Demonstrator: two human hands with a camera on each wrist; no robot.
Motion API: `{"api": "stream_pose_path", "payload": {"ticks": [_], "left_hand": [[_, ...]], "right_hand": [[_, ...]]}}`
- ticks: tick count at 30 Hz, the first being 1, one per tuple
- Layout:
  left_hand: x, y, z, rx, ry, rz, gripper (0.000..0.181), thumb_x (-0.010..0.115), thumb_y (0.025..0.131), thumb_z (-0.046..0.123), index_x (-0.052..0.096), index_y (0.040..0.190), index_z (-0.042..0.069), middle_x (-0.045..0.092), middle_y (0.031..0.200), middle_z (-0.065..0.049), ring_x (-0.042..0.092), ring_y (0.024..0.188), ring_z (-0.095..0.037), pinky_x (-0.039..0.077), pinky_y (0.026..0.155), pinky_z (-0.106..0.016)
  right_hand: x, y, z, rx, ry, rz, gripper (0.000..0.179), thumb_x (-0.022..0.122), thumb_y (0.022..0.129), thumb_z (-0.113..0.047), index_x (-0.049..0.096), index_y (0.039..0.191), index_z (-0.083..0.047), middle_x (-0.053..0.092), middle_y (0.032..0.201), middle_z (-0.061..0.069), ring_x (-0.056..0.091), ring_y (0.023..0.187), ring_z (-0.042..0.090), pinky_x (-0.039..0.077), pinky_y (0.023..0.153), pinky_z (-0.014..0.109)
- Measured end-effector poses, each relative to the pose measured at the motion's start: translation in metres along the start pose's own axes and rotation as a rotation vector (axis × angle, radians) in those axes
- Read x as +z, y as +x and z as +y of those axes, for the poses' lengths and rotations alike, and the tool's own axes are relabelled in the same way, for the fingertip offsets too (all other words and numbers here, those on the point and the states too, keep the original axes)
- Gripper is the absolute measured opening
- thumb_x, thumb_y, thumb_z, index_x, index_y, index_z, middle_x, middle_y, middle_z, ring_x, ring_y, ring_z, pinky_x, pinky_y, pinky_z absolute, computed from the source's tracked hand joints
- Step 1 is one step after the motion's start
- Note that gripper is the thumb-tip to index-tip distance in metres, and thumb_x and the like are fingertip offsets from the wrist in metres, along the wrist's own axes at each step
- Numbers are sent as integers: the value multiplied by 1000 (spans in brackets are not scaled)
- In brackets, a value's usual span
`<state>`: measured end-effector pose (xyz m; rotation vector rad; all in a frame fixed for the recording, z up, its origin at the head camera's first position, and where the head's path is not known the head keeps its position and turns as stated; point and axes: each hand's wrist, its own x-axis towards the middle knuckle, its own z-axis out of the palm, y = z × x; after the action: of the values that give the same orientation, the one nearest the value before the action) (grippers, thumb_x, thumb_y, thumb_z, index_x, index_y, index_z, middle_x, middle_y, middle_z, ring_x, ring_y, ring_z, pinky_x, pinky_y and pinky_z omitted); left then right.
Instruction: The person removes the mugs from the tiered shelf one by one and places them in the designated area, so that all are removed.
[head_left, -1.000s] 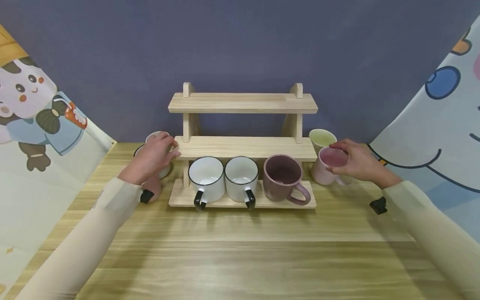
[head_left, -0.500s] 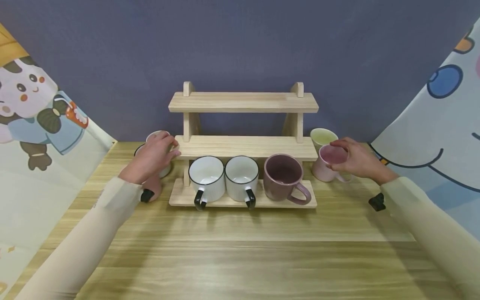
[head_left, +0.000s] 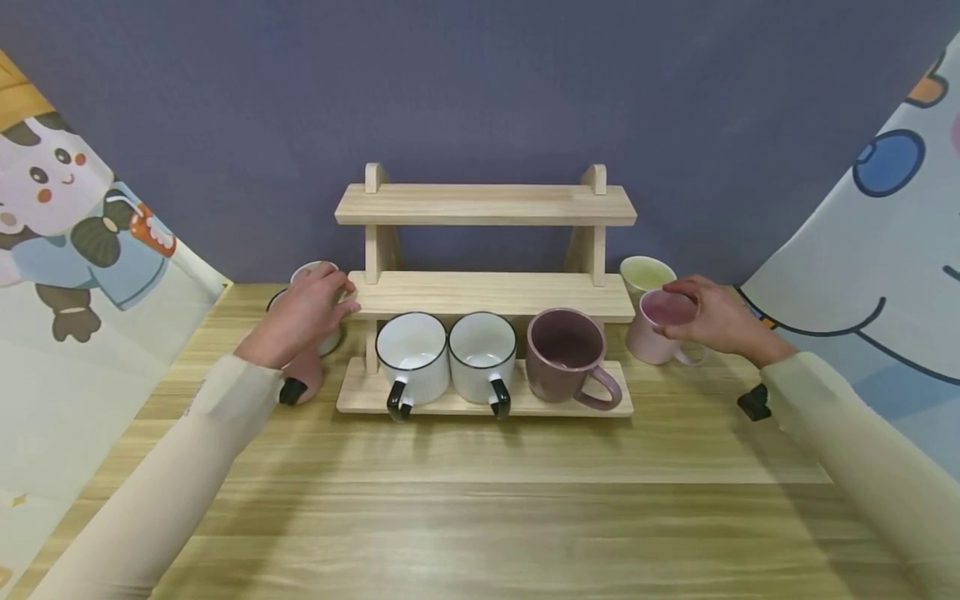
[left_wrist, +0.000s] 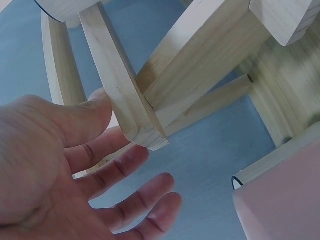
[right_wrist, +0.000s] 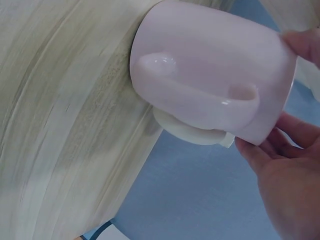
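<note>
My left hand [head_left: 303, 312] holds the left end of the wooden display shelf's [head_left: 491, 296] middle board. In the left wrist view, the thumb lies on one face of that board [left_wrist: 117, 80] and the fingers curl along the other. On the right, my right hand [head_left: 723, 321] pinches the rim of a pale pink mug [right_wrist: 200, 65], thumb on one side and fingers on the other. The mug stands beside the shelf with its handle pointing right. Behind it is a light green cup [head_left: 645, 273], partly hidden.
Two white mugs with black rims and handles, left [head_left: 412, 354] and right [head_left: 482, 354], stand on the bottom board with a mauve mug [head_left: 558, 358]. Several cups, one pink [head_left: 307, 375], are partly hidden by my left hand. A dark wall [head_left: 480, 92] rises behind.
The pale pink mug and my right hand have shifted very slightly to the right. My left hand stays at the shelf end, and the mugs on the bottom board have not moved.
</note>
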<state>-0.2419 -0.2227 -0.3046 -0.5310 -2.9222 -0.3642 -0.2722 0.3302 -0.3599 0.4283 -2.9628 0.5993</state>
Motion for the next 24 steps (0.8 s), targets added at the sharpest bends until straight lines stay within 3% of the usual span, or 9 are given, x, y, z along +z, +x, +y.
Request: {"api": "stream_pose_path", "payload": {"ticks": [10, 16, 24], "left_hand": [[-1, -1, 1, 13, -1, 11, 26, 63, 92, 14, 60, 109, -6, 52, 109, -21, 45, 105, -40, 36, 94, -51], [-1, -1, 1, 11, 5, 3, 26, 62, 93, 14, 61, 109, -6, 52, 110, -21, 45, 106, -40, 35, 95, -51], [-1, -2, 2, 4, 1, 2, 27, 61, 93, 15, 60, 110, -6, 51, 111, -21, 44, 105, -41, 36, 94, -52]], "right_hand": [[-2, 0, 6, 23, 26, -15, 81, 80, 73, -43, 49, 128, 7, 49, 121, 24, 52, 104, 40, 45, 81, 55], [-5, 1, 3, 19, 65, -59, 78, 75, 79, -40, 43, 134, 5, 44, 126, 24, 43, 117, 45, 37, 91, 61], [-11, 1, -16, -131, 150, 30, 65, 74, 82, -31, 49, 132, 2, 49, 121, 16, 45, 117, 42, 35, 96, 58]]}}
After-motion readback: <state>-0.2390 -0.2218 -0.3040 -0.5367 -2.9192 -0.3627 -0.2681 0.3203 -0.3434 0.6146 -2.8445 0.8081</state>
